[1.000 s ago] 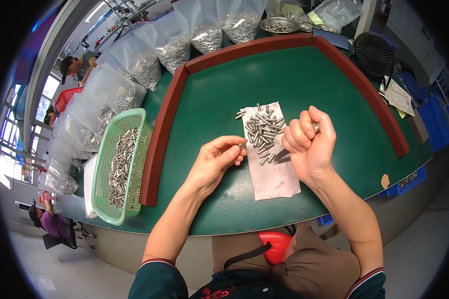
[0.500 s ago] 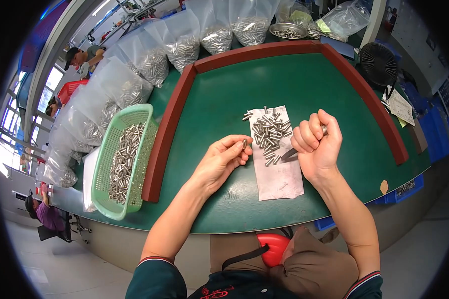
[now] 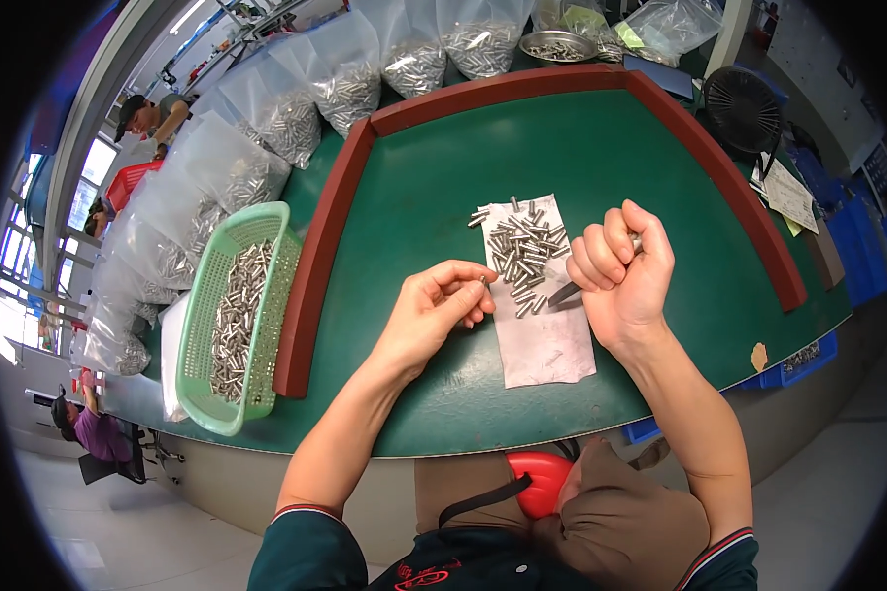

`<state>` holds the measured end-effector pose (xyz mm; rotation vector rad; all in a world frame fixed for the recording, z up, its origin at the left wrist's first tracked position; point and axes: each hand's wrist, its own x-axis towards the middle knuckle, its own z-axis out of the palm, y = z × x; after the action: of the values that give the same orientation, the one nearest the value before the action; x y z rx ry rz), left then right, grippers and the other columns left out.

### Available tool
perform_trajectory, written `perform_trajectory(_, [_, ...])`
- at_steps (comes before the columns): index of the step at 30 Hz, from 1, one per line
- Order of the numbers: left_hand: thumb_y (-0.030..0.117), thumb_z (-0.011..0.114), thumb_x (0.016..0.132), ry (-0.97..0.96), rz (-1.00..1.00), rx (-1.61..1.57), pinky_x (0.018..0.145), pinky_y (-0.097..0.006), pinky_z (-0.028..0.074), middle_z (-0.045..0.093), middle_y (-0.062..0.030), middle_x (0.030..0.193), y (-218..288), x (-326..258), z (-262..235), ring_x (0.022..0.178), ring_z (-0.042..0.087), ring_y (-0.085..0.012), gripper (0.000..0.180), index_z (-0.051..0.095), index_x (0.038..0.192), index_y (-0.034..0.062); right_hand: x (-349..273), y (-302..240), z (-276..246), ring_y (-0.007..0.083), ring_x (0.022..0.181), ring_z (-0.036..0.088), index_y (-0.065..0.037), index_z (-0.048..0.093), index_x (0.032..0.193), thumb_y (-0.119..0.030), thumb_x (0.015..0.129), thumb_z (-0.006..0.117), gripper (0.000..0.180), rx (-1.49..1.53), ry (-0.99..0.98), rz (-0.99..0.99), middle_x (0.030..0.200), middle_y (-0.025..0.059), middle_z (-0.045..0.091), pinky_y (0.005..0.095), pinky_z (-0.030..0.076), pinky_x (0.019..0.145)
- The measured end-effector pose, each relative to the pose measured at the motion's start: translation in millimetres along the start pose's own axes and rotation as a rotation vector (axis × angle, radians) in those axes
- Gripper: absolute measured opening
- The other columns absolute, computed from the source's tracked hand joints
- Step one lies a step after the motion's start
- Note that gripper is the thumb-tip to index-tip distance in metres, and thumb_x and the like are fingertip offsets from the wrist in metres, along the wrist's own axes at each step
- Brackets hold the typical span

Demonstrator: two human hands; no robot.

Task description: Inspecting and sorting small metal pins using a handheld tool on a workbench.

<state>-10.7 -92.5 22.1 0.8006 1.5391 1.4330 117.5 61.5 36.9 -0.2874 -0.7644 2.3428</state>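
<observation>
A heap of short metal pins (image 3: pixel 525 243) lies on a pale pinkish cloth (image 3: pixel 548 353) in front of me. Just left of the cloth, my left hand (image 3: pixel 442 307) pinches one small metal pin (image 3: pixel 484 282) between thumb and fingers; only its end shows. On the other side, my right hand (image 3: pixel 621 276) is closed in a fist around a tool. From the fist a dark, flat blade (image 3: pixel 564 294) points left over the cloth, close to the pins. The handle is mostly hidden in my fingers, so the exact kind of tool cannot be told.
Dark red rails (image 3: pixel 327 246) edge the green tabletop (image 3: pixel 434 177). Left stands a green plastic basket (image 3: pixel 288 258) of pins. Clear bags (image 3: pixel 340 64) of metal parts line the far side, near a metal bowl (image 3: pixel 559 46). A black fan (image 3: pixel 744 108) stands right. Other people sit far left.
The whole view has shifted slightly. The pin in my left hand has turned, so less of it shows. My right hand keeps its grip on the tool beside the heap.
</observation>
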Motion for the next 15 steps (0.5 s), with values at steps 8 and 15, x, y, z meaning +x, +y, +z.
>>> perform_trajectory(8, [0.006, 0.065, 0.073, 0.064, 0.249, 0.691, 0.053, -0.023, 0.04, 0.058, -0.0041, 0.072, -1, -13, 26, 0.056, 0.049, -0.009, 0.01, 0.057, 0.074, -0.0014, -10, 12, 6, 0.0093, 0.04, 0.016, -0.014, 0.024, 0.05, -0.029, 0.089, 0.03, 0.043, -0.064, -0.086, 0.08, 0.04, -0.0025, 0.022, 0.0249, 0.016, 0.039])
perform_trajectory(15, [0.004, 0.066, 0.069, 0.09, 0.348, 0.784, 0.052, -0.032, 0.041, 0.054, -0.0086, 0.066, -9, -11, 28, 0.059, 0.051, -0.0218, 0.01, 0.057, 0.07, -0.0003, -14, 23, 6, 0.0096, 0.04, 0.016, -0.013, 0.024, 0.05, -0.028, 0.089, 0.029, 0.042, -0.091, -0.033, 0.081, 0.04, -0.0021, 0.022, 0.0254, 0.017, 0.04])
